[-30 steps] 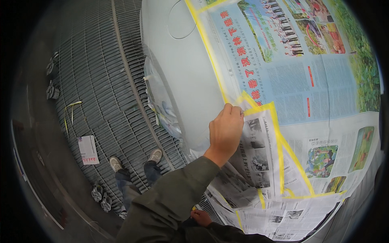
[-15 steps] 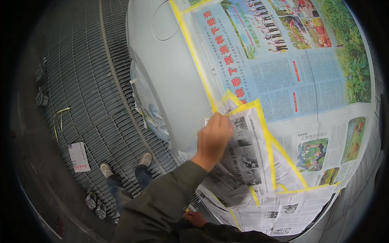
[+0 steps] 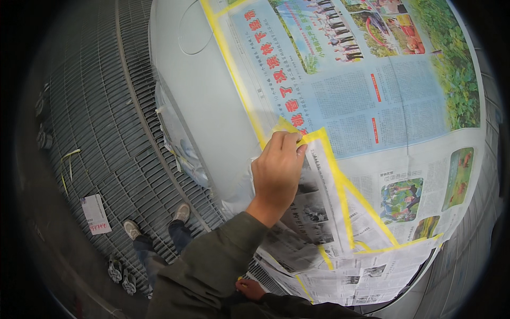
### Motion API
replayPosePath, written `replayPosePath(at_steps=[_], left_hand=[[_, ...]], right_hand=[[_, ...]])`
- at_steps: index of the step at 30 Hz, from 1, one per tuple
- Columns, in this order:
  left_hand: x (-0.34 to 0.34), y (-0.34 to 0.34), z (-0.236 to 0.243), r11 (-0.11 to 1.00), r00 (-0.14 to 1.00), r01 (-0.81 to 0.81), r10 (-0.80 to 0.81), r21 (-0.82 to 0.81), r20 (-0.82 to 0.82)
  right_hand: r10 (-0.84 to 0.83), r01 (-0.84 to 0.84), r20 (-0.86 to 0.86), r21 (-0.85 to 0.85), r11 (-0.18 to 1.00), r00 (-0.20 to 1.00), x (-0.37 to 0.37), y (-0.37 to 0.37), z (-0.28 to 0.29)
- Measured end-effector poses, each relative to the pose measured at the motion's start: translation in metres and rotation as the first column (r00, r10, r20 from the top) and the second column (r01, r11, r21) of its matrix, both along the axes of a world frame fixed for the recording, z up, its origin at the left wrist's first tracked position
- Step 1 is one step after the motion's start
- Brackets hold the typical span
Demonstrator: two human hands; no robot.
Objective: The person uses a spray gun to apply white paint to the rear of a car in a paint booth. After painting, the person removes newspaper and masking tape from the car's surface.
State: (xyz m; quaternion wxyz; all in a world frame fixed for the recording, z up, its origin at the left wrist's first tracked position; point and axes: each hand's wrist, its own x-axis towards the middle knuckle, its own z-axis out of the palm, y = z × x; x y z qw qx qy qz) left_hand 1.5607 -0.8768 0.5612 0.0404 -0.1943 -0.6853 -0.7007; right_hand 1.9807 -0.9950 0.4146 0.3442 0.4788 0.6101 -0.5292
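Note:
My left hand point(image 3: 277, 173) is closed, with thumb and fingertips pinching the yellow-taped upper edge of a black-and-white newspaper sheet point(image 3: 314, 210). That sheet hangs over the corner of a pale grey car body panel point(image 3: 212, 106). Beside the hand, yellow masking tape point(image 3: 239, 90) runs along the border of a large coloured newspaper sheet point(image 3: 340, 101) covering the panel. Low in the picture, near my body, my right hand point(image 3: 251, 288) is curled closed. A small yellow bit shows at its fingers; what it belongs to is hidden.
A lamp point(image 3: 183, 143) sits at the panel's left edge. On the metal floor grating point(image 3: 106, 133) lie a printed card point(image 3: 95, 214) and a yellow tape strip point(image 3: 66, 170). Light shoes point(image 3: 132, 229) stand there, and dark fittings point(image 3: 115, 270) line the grating's left side.
The view has shifted, so the panel appears further left. My left hand, blurred in motion before, now has its fingertips at the taped newspaper edge. The right hand stays low and curled.

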Motion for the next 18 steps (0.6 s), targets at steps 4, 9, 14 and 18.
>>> replayPosePath(at_steps=[4,9,14,18], left_hand=[[-0.003,0.005,0.003,1.0,1.0,0.022,-0.022,-0.019,0.005],[-0.007,0.008,0.003,0.998,0.999,0.022,-0.024,-0.054,-0.025],[-0.005,0.009,0.005,0.993,0.997,0.03,-0.038,-0.115,-0.069],[0.014,0.004,-0.004,0.99,0.992,0.058,-0.072,-0.126,-0.108]], right_hand=[[0.002,-0.002,0.037,-0.005,1.0,0.999,-0.006,0.003,0.005],[0.042,-0.04,0.067,-0.025,0.999,0.997,-0.007,0.008,0.005],[0.068,-0.064,0.064,-0.063,0.996,0.996,-0.007,0.012,0.002],[0.153,-0.154,0.058,0.011,0.988,0.987,-0.02,0.009,0.012]])
